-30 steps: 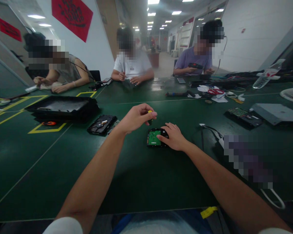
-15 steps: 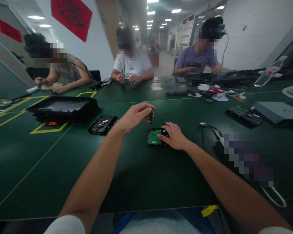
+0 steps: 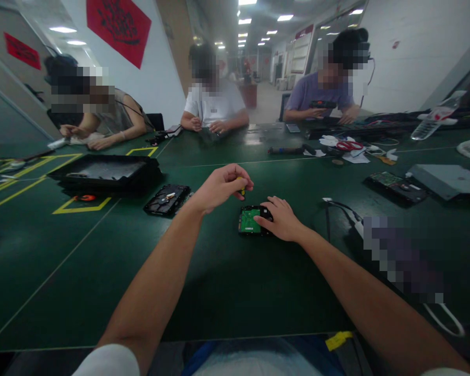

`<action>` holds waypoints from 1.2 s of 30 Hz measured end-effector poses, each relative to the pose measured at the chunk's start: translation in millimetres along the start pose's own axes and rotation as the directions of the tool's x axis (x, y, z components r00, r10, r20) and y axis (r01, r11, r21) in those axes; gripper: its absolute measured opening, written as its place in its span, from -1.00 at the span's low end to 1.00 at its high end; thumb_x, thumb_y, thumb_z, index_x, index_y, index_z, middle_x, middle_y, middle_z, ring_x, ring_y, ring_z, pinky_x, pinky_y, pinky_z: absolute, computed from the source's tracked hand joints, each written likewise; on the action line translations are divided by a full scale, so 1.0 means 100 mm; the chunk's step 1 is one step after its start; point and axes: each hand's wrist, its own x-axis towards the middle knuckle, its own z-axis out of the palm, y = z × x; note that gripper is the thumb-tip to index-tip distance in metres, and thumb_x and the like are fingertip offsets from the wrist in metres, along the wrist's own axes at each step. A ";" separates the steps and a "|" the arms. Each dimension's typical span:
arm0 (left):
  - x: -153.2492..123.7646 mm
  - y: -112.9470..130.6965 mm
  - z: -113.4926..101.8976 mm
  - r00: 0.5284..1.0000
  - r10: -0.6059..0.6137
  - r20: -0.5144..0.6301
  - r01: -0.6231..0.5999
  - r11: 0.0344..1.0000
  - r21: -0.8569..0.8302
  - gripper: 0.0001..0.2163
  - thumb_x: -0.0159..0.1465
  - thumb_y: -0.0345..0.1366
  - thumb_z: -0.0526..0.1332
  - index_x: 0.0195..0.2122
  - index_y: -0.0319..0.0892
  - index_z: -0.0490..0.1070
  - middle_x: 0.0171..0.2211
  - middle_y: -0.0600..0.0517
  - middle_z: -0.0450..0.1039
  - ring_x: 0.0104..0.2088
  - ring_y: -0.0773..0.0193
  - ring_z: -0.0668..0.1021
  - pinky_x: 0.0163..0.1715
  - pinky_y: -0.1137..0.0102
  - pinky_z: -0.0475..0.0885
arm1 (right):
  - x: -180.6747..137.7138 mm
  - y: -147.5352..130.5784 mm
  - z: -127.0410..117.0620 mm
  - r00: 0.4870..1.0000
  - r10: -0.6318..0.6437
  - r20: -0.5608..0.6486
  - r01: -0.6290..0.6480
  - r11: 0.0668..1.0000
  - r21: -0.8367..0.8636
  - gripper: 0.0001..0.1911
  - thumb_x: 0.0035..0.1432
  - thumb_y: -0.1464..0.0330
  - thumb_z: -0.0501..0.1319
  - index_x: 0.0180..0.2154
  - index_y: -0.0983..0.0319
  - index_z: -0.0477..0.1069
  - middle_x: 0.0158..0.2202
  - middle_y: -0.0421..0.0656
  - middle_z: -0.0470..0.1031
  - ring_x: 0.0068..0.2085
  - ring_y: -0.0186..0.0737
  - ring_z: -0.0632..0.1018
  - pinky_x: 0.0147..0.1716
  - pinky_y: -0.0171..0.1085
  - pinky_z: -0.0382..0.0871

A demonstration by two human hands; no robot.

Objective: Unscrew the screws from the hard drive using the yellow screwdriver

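Observation:
A hard drive (image 3: 249,221) lies on the green table with its green circuit board facing up. My right hand (image 3: 282,219) grips its right side, the thumb on the board and the fingers over the far part. Just above the drive's far left edge, my left hand (image 3: 224,187) is closed on a short screwdriver (image 3: 243,192) with a black and yellow handle. The tool points downward, and its tip is too small to make out. Left of my left forearm is another hard drive (image 3: 166,200), dark, with small light-coloured pieces on top.
A black tray (image 3: 105,175) stands at the left, near an orange item (image 3: 85,198). To the right are an open drive (image 3: 395,188), a grey metal box (image 3: 448,180) and a cable (image 3: 340,203). Red scissors (image 3: 349,146) and a bottle (image 3: 436,117) lie farther back. Three people sit opposite.
The screwdriver has turned in my left fingers, so more yellow shows on its handle. My right hand stays on the hard drive. The whole view has shifted slightly.

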 end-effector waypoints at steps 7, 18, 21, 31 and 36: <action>0.03 -0.07 -0.04 0.996 -0.061 0.065 0.075 0.970 -0.231 -0.77 0.37 -0.17 0.30 -0.17 -0.25 0.59 -0.17 -0.15 0.60 -0.15 0.15 0.63 -0.27 0.35 0.58 | -0.01 -0.02 -0.03 1.000 0.002 0.009 -0.002 1.000 0.011 -0.13 0.37 -0.28 -0.04 0.34 0.20 0.37 0.47 0.15 0.22 0.50 0.30 0.16 0.45 0.25 -0.04; 0.06 -0.11 -0.03 0.985 0.041 -0.165 -0.019 0.991 0.132 -0.71 0.31 -0.04 0.38 -0.23 -0.20 0.54 -0.31 0.00 0.49 -0.31 0.28 0.54 -0.39 0.45 0.53 | -0.02 -0.06 -0.07 0.999 0.017 0.027 -0.018 0.999 0.043 -0.14 0.36 -0.28 -0.01 0.34 0.20 0.37 0.48 0.13 0.19 0.51 0.31 0.12 0.45 0.25 -0.08; 0.04 -0.06 -0.03 0.990 0.032 -0.135 -0.012 0.989 0.145 -0.73 0.31 -0.07 0.37 -0.24 -0.20 0.52 -0.32 0.00 0.49 -0.31 0.28 0.53 -0.42 0.46 0.51 | -0.02 -0.05 -0.07 1.000 0.017 0.023 -0.018 0.999 0.036 -0.14 0.36 -0.28 -0.01 0.34 0.20 0.38 0.48 0.13 0.20 0.51 0.30 0.13 0.45 0.26 -0.08; 0.02 0.00 -0.01 0.996 -0.077 -0.046 0.079 0.995 0.054 -0.73 0.38 -0.06 0.29 -0.17 -0.20 0.52 -0.18 -0.10 0.59 -0.24 0.22 0.61 -0.46 0.45 0.51 | -0.01 -0.03 -0.04 1.000 0.010 0.004 -0.010 1.000 -0.006 -0.16 0.38 -0.25 0.00 0.32 0.22 0.39 0.46 0.17 0.23 0.50 0.29 0.17 0.45 0.22 -0.04; 0.02 -0.05 0.00 0.995 -0.017 -0.099 0.039 0.974 0.221 -0.66 0.34 0.04 0.35 -0.23 -0.17 0.46 -0.33 -0.01 0.49 -0.36 0.28 0.54 -0.50 0.47 0.49 | -0.01 -0.04 -0.05 1.000 0.011 0.013 -0.011 1.000 0.001 -0.16 0.37 -0.26 -0.02 0.32 0.21 0.38 0.47 0.16 0.22 0.50 0.29 0.16 0.45 0.25 -0.04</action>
